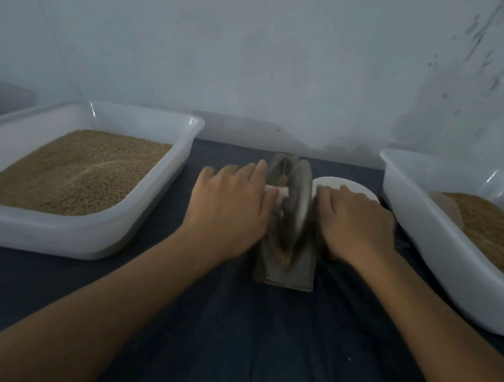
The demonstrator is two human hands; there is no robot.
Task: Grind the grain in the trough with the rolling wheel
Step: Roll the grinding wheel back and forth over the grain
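head view:
wheel: metal wheel point(297, 202) stands upright on edge in the narrow metal trough point(301, 269), mid surface point(229, 337), dark cloth cover.
grain: brown grain point(283, 180) visible in trough beside the wheel.
left hand: left hand point(230, 207) on the pale handle point(277, 191) sticking out the wheel's left side, fingers curled over it.
right hand: right hand point(355, 226) on wheel's right side, fingers curled; handle there hidden, grip can't be confirmed.
left tub: white tub point(53, 232) holding grain.
right tub: white tub point(441, 273), partly filled.
bowl: white bowl point(338, 183) behind right hand.
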